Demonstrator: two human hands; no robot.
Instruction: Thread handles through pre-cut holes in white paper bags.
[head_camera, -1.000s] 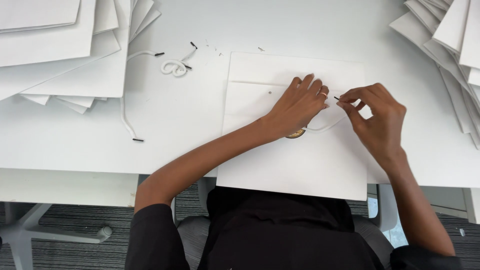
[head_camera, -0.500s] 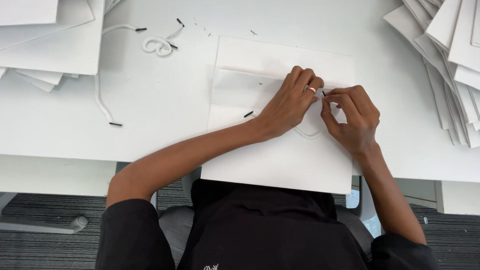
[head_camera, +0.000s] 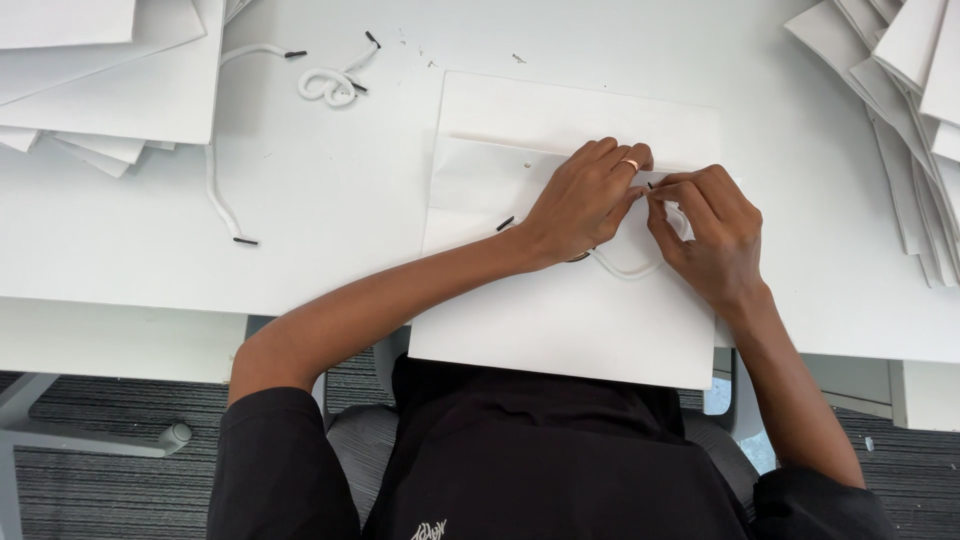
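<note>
A flat white paper bag (head_camera: 560, 320) lies on the white table (head_camera: 330, 220) in front of me, its lower edge hanging over the table's front. My left hand (head_camera: 585, 200) presses on the bag's folded top strip, fingertips pinched near a small hole. My right hand (head_camera: 710, 235) meets it there, pinching the black-tipped end of a white cord (head_camera: 625, 268). The cord loops below both hands across the bag. Its other black tip (head_camera: 505, 223) pokes out beside my left wrist.
Stacks of flat white bags lie at the far left (head_camera: 100, 80) and far right (head_camera: 900, 100). Loose white cords with black tips (head_camera: 330, 85) lie on the table left of the bag. A grey chair and carpet show below the table edge.
My right hand has moved left until its fingers meet my left hand at the bag's top fold. The cord's loop now lies tighter under both hands. The view has shifted slightly.
</note>
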